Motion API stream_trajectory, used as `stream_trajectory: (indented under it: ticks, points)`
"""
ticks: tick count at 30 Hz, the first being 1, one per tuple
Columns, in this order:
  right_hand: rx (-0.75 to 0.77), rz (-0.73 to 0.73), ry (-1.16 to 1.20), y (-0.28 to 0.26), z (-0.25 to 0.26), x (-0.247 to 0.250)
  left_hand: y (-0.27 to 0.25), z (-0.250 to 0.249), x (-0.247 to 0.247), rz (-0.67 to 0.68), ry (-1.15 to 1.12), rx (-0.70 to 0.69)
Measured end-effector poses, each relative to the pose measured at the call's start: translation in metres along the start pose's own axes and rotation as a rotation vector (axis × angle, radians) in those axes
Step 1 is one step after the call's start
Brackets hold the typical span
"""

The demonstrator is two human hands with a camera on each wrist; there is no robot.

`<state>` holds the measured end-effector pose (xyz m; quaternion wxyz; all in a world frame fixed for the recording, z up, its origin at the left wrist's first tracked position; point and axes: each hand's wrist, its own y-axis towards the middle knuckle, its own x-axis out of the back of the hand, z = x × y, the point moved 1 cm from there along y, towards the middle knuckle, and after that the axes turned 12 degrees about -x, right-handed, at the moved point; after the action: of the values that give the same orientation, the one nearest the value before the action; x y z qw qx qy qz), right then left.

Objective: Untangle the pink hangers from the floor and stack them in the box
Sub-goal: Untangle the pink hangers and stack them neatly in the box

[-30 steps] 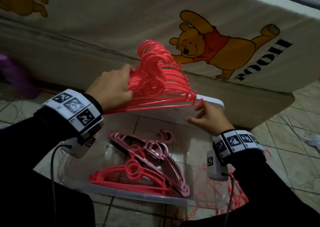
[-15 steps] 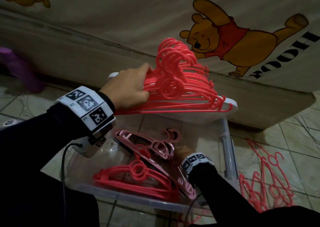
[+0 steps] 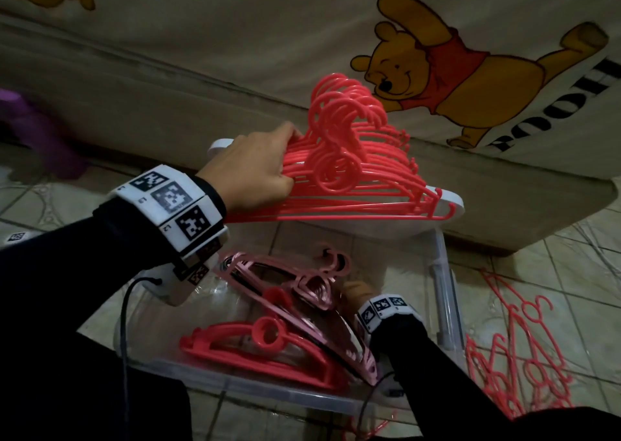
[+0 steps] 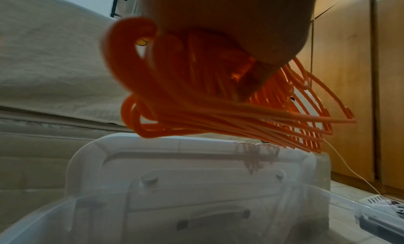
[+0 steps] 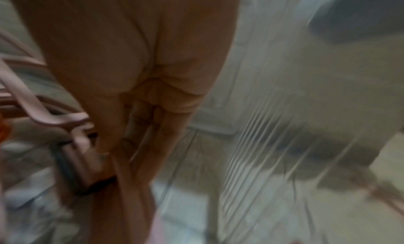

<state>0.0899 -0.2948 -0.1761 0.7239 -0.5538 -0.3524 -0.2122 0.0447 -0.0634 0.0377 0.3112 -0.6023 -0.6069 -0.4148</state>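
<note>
Task part done. Left hand [image 3: 250, 172] grasps a gathered bundle of pink hangers [image 3: 356, 178], held above the clear box [image 3: 443, 292] — not yet lowered in. Several hangers [image 3: 268, 346] already lie inside. Right hand [image 3: 356, 289] reaches into the box; its grip cannot be determined. Loose hangers [image 3: 517, 356] remain on the floor [image 3: 571, 272] beside the box.

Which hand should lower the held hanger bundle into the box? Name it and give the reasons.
Left. The left hand already grips the bundle of pink hangers directly above the clear plastic box. The right hand is down inside the box beside the stacked hangers, holding none of the bundle.
</note>
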Motion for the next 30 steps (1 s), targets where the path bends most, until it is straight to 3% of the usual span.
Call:
stream_trajectory:
  ticks: [5,11,16,27,30]
  points:
    - [-0.015,-0.018,0.031,-0.011,-0.003,0.032,-0.002,-0.005,0.003,0.009,0.009,0.031]
    - [-0.135,-0.149,0.025,-0.007,-0.013,0.055,-0.004,-0.009,0.008,-0.023,-0.001,0.047]
    - [-0.165,-0.214,-0.037,0.002,-0.03,0.039,-0.004,-0.01,0.008,-0.02,0.004,0.055]
    - [-0.164,-0.068,-0.088,0.034,-0.018,-0.004,-0.001,-0.007,0.003,0.001,0.016,0.041]
    - [-0.14,-0.095,-0.021,0.038,-0.012,-0.014,0.001,-0.006,0.002,-0.003,0.028,0.029]
